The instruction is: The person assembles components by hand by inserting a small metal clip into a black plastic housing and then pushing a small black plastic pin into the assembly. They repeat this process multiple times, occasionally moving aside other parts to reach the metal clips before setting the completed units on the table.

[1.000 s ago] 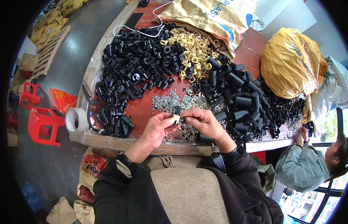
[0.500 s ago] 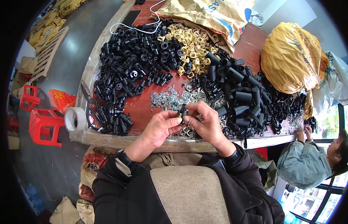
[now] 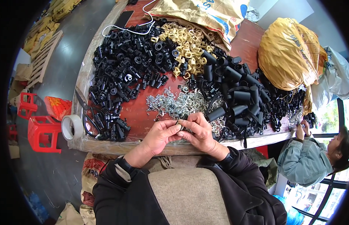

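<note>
Close to the table's front edge my left hand (image 3: 158,138) and my right hand (image 3: 200,135) meet, thumbs and fingertips pinched together. Between them is a small black plastic part (image 3: 180,126), mostly covered by the fingers, so its exact kind cannot be made out. Just beyond the fingertips lies a pile of small silvery metal pieces (image 3: 163,102). Black plastic fittings (image 3: 118,71) are heaped to the left, and brass-coloured metal pieces (image 3: 187,41) lie behind. To the right stand and lie black tubes (image 3: 242,97), some with straps.
A tape roll (image 3: 72,126) and scissors (image 3: 81,100) sit at the table's left edge. Yellow sacks (image 3: 289,54) stand at the back right. A co-worker (image 3: 307,161) handles parts on the right. Red stools (image 3: 43,133) stand on the floor at left.
Both hands have moved slightly toward me, still pinched together. The right fingers now curl over the small black part, which shows less than before. The view has shifted slightly.
</note>
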Demonstrator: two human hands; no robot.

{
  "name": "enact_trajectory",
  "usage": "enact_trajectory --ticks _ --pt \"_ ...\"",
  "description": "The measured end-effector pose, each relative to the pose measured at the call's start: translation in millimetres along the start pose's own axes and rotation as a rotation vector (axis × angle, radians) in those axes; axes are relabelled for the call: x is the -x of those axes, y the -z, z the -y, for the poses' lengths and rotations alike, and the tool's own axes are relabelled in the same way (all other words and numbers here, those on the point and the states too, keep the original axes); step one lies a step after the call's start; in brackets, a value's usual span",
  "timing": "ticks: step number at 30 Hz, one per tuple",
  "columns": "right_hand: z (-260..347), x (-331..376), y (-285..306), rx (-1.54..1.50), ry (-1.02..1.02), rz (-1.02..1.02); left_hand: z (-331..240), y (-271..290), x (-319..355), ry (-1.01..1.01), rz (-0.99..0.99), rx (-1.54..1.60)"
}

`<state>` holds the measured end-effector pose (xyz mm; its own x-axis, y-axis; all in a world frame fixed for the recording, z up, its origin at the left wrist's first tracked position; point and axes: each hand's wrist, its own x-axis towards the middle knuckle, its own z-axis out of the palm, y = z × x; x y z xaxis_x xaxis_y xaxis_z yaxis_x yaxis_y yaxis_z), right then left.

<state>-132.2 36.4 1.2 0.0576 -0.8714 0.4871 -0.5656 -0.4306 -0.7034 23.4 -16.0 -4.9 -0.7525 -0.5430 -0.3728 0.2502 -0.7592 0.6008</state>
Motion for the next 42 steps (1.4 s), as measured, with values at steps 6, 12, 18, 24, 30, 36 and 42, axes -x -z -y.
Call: enact_trajectory --ticks 6,12,18,24,30,36,42 --pt "-39 -57 75 0.778 0.132 -0.190 -4 14 -5 -0.079 0.031 -0.182" --pt "-100 -54 124 1.217 -0.225 0.065 -2 25 -18 -0.131 0.059 -0.278" --pt "-15 -52 109 0.596 -0.137 0.058 -16 6 -1 -0.287 -0.038 -0.182" --pt "31 -38 60 0.049 -0.092 0.300 -29 -3 12 -0.190 -0.020 -0.176" --pt "25 -34 55 0.021 -0.126 0.406 -29 4 17 -0.046 0.103 -0.157" --pt "17 -35 42 0.027 -0.135 0.428 -24 9 6 -0.073 0.005 -0.263" --pt "3 -39 40 0.023 -0.120 0.436 -22 13 -4 -0.068 -0.022 -0.326"
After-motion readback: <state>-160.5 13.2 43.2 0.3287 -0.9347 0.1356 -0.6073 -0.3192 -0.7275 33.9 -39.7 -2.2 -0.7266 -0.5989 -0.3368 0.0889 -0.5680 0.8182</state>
